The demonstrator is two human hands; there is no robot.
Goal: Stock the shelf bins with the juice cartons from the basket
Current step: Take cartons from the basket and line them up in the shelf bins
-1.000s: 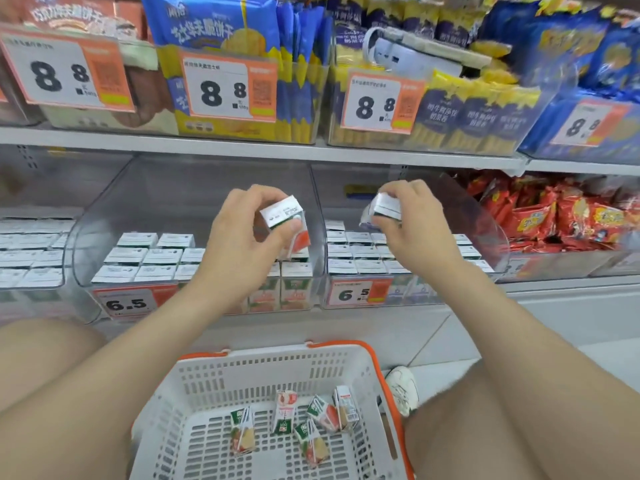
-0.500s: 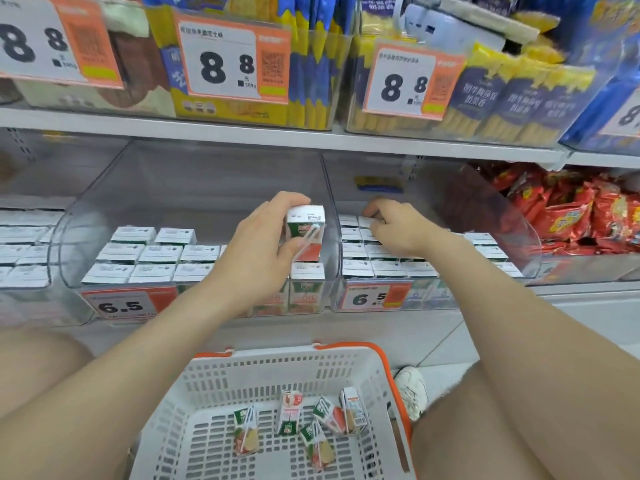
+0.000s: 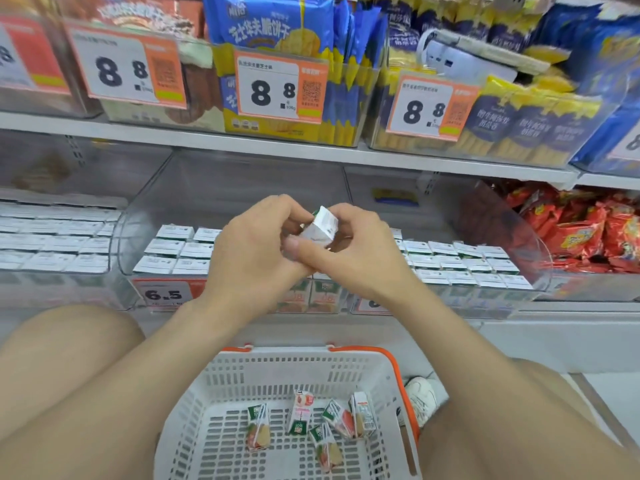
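Observation:
Both hands meet in front of the lower shelf around one small white juice carton. My left hand grips it from the left, and my right hand pinches it from the right with thumb and fingers. Behind them stand two clear shelf bins: the left bin and the right bin, each partly filled with rows of white-topped cartons. Below, a white plastic basket with an orange rim holds several loose juice cartons lying on its floor.
A third bin of cartons sits at far left. Red snack bags fill the bin at right. The upper shelf carries biscuit packs and 8.8 price tags. My bare knees flank the basket; a white shoe shows beside it.
My right hand left the right bin and came back to the middle. It now pinches the carton that my left hand was holding alone over the left bin.

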